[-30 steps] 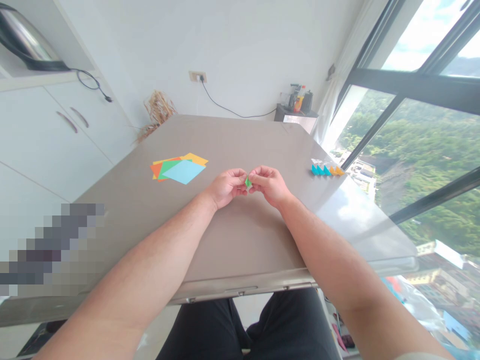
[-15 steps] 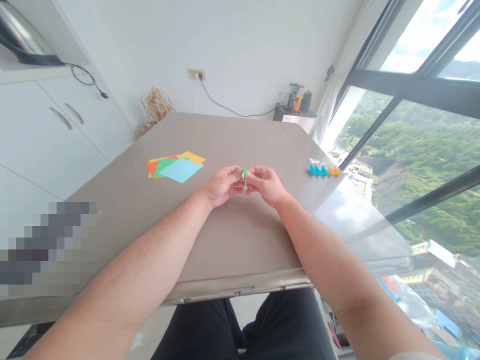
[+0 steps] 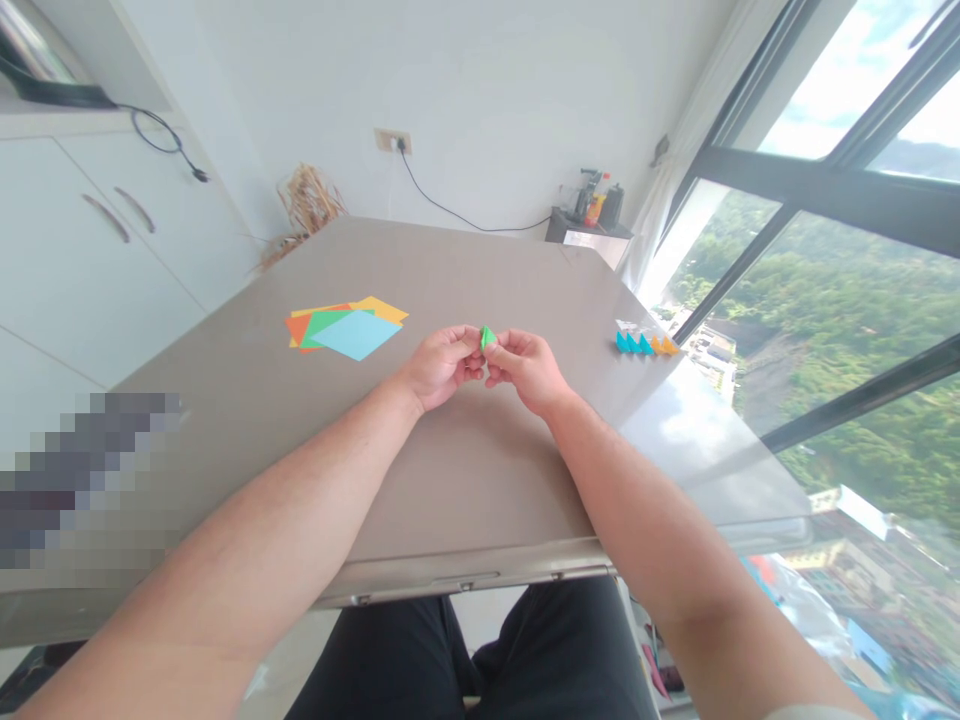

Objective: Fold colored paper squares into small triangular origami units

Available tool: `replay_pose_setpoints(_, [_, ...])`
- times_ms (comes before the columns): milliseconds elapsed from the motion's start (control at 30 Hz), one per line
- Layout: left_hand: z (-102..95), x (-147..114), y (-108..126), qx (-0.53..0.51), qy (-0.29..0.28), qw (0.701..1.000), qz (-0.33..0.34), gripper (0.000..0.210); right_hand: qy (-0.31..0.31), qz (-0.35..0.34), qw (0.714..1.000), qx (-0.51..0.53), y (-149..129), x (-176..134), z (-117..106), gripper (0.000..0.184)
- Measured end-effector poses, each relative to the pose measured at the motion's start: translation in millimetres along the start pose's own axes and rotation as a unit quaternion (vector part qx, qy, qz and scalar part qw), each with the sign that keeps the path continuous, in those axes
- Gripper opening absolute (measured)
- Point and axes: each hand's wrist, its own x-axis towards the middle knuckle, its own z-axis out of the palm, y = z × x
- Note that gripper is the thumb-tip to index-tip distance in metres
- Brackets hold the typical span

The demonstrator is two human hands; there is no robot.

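A small piece of folded green paper (image 3: pixel 487 337) is pinched between my two hands above the middle of the table. My left hand (image 3: pixel 448 362) grips its left side with thumb and fingers closed. From the other side, my right hand (image 3: pixel 523 365) has its thumb and fingers pressed on the same paper. Only the pointed upper part of the fold shows; the fingers cover the rest. To the left lie overlapping sheets of coloured paper (image 3: pixel 356 333) in light blue, green, orange and yellow. A row of small folded blue (image 3: pixel 634 344) and orange paper pieces (image 3: pixel 664 346) stands at the right.
The grey table (image 3: pixel 465 470) has its front edge close to my legs. A large window (image 3: pixel 847 300) runs along the right side. Dried stalks (image 3: pixel 309 200) stand behind the far left corner. A low cabinet (image 3: pixel 589 232) with bottles is beyond the far right corner.
The folded green paper has turned and now shows a broader face above my fingertips. Both hands stay pinched on it. The whole view has shifted slightly.
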Motion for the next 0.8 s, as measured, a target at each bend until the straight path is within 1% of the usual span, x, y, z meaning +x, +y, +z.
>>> replay_pose_setpoints(100, [-0.6,-0.1,-0.2,0.003,0.004,1.0,-0.003,0.034,0.006,0.005,1.0,0.001,-0.3,0.0,-1.2,0.041])
replay_pose_setpoints(233, [1.3,-1.7,0.3,0.005,-0.016,1.0,-0.007,0.036,-0.019,0.002,1.0,0.008,-1.4,-0.1,-3.2,0.041])
replay_pose_setpoints(400, [5.4,-4.1,-0.1,0.0,-0.009,1.0,-0.008,0.039,-0.036,-0.008,0.999,0.001,-1.5,-0.5,-3.1,0.038])
replay_pose_setpoints(567, [2.3,-2.9,-1.7,-0.019,0.008,1.0,-0.012,0.038,-0.01,0.001,1.0,0.006,-0.3,-0.5,-1.3,0.034])
replay_pose_setpoints(700, [-1.3,-1.6,-0.4,0.004,0.022,1.0,-0.009,0.039,0.001,0.0,1.0,-0.006,0.3,0.3,-4.7,0.032])
replay_pose_setpoints(733, [-1.4,-1.5,0.0,0.011,0.031,0.999,-0.005,0.038,0.008,0.0,1.0,-0.014,0.8,0.7,-5.4,0.032])
replay_pose_setpoints(800, [-0.2,-1.2,0.4,0.025,0.058,0.998,0.008,0.037,0.042,-0.001,0.999,-0.024,2.0,1.8,-5.7,0.032])
